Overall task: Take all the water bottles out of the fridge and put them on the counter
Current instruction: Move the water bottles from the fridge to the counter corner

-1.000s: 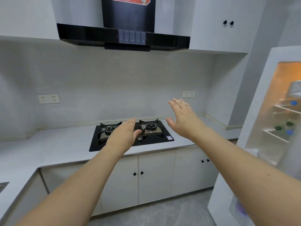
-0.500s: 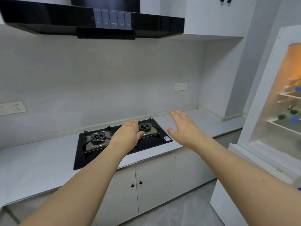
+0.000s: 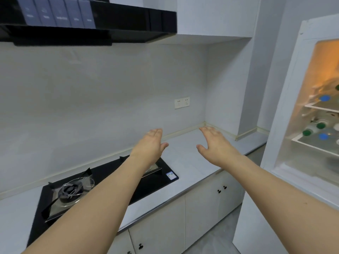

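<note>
- Head view: we take the fridge (image 3: 286, 114), standing open at the far right, as our landmark. The water bottles (image 3: 323, 136) lie on its lit shelves, seemingly on their sides with blue and green caps facing us; none is on the counter (image 3: 185, 156) yet.
- Our left hand (image 3: 149, 145) and right hand (image 3: 216, 145) both hover over the counter, left of the fridge, fingers straight and spread, holding nothing.
- The bottles lie to the right of both hands and slightly farther back; our right hand is the nearer, so we judge it should lead the reach.
- The white door frame edge stands between that hand and the shelves, so we would have to swing around it.
- Left of the fridge, bare counter runs to the stove (image 3: 102, 184), leaving room for setting bottles down.
</note>
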`<move>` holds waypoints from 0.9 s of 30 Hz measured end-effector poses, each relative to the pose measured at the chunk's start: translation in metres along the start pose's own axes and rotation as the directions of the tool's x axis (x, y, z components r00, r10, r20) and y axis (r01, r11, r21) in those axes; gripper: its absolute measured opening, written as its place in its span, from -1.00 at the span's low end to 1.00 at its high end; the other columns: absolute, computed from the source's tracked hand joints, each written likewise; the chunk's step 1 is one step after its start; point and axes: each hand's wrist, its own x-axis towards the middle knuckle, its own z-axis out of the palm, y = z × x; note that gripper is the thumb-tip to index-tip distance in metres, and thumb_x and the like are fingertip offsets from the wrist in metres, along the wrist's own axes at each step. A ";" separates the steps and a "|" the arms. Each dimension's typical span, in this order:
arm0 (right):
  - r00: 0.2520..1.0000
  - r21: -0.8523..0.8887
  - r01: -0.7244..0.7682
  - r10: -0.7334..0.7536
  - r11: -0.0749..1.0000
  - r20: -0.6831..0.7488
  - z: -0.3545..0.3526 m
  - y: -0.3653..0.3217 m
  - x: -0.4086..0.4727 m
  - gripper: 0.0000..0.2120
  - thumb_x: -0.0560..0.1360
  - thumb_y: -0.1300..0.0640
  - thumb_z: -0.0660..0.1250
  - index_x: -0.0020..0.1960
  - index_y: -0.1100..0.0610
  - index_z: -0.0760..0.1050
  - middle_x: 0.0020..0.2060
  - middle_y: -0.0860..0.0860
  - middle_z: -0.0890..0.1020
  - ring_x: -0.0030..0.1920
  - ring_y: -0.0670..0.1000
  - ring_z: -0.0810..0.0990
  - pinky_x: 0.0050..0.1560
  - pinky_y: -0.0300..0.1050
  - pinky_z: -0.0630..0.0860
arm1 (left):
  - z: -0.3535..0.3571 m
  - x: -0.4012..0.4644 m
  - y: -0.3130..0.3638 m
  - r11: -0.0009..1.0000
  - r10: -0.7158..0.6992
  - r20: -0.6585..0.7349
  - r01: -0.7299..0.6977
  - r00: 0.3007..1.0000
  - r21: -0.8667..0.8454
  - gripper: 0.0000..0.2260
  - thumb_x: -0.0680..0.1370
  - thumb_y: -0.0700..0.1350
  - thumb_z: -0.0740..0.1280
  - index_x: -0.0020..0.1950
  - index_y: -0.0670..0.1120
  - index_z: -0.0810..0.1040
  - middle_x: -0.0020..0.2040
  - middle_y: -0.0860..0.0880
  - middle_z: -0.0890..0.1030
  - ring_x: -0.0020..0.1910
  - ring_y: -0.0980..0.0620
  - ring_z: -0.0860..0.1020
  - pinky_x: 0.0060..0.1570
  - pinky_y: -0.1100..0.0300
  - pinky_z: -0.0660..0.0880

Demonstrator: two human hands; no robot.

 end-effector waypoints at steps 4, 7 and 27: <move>0.996 -0.023 -0.090 0.090 0.996 -0.006 0.004 0.042 0.026 -0.39 0.61 0.01 0.18 0.57 0.14 0.05 0.55 0.06 0.11 0.55 0.04 0.01 0.51 -0.08 0.00 | 0.028 0.062 0.016 0.996 0.080 0.013 -0.079 0.997 -0.027 -0.46 0.64 0.05 0.15 0.53 -0.18 0.13 0.52 -0.13 0.23 0.50 -0.07 0.19 0.44 0.08 0.17; 0.983 -0.049 -0.180 0.179 0.982 -0.037 0.003 0.081 0.047 -0.39 0.61 0.01 0.18 0.57 0.13 0.05 0.55 0.05 0.11 0.55 0.04 0.02 0.50 -0.08 -0.01 | 0.054 0.113 0.035 0.986 0.160 0.039 -0.158 0.986 -0.048 -0.47 0.64 0.06 0.14 0.54 -0.15 0.13 0.52 -0.11 0.23 0.48 -0.07 0.22 0.41 0.06 0.22; 0.687 -0.161 -0.718 0.654 0.677 -0.316 -0.103 0.298 0.054 -0.44 0.57 0.06 0.22 0.52 0.16 0.20 0.52 0.08 0.22 0.52 0.07 0.15 0.48 -0.06 0.07 | 0.143 0.320 0.319 0.592 0.770 -0.041 -0.737 0.637 -0.326 -0.50 0.66 -0.01 0.13 0.55 -0.13 0.12 0.54 -0.07 0.21 0.50 -0.01 0.19 0.42 0.12 0.17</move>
